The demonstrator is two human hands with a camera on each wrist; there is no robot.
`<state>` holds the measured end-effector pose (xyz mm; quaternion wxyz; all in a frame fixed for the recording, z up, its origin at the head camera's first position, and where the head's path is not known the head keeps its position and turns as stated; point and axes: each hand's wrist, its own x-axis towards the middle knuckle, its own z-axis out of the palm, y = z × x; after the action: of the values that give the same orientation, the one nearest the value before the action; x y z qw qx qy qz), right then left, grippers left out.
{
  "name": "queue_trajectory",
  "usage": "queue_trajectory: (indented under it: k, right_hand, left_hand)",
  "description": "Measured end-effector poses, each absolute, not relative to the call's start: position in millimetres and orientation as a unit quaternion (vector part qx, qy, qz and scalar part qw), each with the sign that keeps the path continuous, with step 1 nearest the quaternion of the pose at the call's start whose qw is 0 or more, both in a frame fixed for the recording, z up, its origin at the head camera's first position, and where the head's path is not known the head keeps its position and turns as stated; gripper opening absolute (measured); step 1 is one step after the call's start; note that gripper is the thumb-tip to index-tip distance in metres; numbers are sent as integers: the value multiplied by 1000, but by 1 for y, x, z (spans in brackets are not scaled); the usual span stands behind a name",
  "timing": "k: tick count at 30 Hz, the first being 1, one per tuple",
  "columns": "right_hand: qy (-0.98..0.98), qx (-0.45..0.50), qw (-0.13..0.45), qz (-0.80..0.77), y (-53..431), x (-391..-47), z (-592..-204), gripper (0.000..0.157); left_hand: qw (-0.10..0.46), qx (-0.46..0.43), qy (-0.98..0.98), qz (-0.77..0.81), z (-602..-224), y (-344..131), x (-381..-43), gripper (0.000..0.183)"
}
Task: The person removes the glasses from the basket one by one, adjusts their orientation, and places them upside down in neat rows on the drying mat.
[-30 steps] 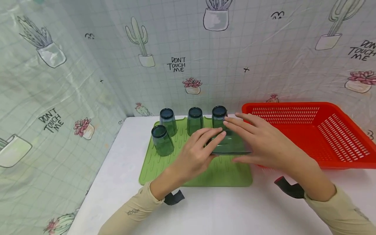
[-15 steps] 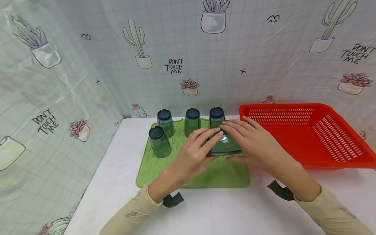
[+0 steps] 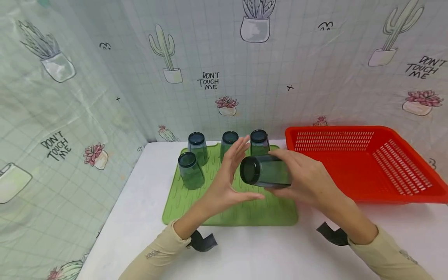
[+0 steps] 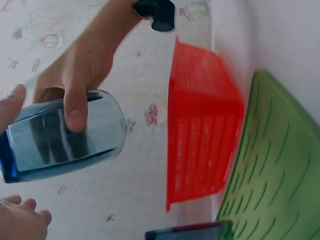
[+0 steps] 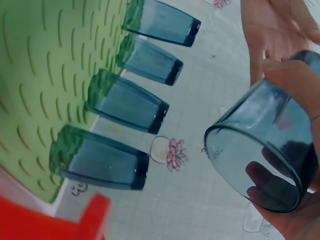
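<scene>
A blue-green drinking glass (image 3: 274, 171) lies sideways in the air over the green mat (image 3: 245, 214), its thick base pointing left. My right hand (image 3: 308, 175) grips it near the rim end, thumb below and fingers above. In the right wrist view the open mouth of the glass (image 5: 255, 165) faces the camera. Beside the base, my left hand (image 3: 224, 186) is spread with thumb and fingers apart, holding nothing. Several matching glasses (image 3: 191, 173) stand upside down on the mat, along its back and left side; my left fingers partly cover one of them.
To the right of the mat stands a red plastic basket (image 3: 350, 171) with slotted walls. The white table (image 3: 252, 252) extends in front of the mat. A curtain (image 3: 273, 93) printed with cacti hangs behind and to the left.
My left hand has come off the glass and its fingers have opened out. The glass stays in my right hand, with its base now exposed on the left.
</scene>
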<state>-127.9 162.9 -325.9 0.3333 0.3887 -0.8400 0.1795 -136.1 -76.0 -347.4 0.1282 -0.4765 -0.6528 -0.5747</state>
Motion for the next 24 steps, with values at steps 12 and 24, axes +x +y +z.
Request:
queue_trajectory:
  k: [12, 24]
  right_hand:
    - [-785, 356, 312, 400, 148, -123, -347, 90]
    - [-796, 283, 267, 464, 130, -113, -369, 85]
  left_hand:
    - [-18, -438, -473, -764, -341, -70, -139, 116]
    - [-59, -426, -495, -755, -332, -74, -138, 105]
